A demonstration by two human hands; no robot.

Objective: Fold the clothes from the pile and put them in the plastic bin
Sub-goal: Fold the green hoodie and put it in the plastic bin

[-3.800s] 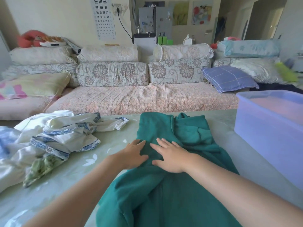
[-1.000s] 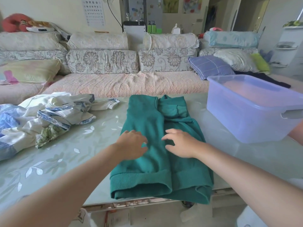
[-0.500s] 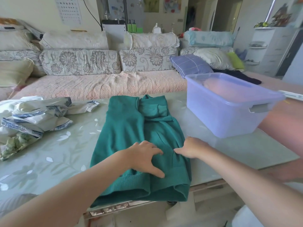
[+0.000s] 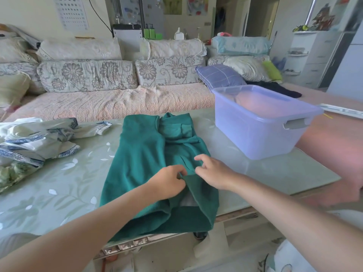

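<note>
A green sweater lies lengthwise on the glass table, sleeves folded in, its hem hanging over the near edge. My left hand and my right hand sit close together on its lower right part. Each pinches an edge of the green cloth and lifts it, which shows a pale patch beneath. A translucent lilac plastic bin stands on the table to the right of the sweater. The clothes pile, white with blue trim, lies at the far left.
A floral sofa with cushions runs behind the table. A purple checked pillow lies behind the bin. A white shelf unit stands at the back right. The table's near edge runs right under the sweater hem.
Both hands lay flat on the sweater before. They have since come together near its lower right and now pinch and lift a cloth edge. The view has swung to the right.
</note>
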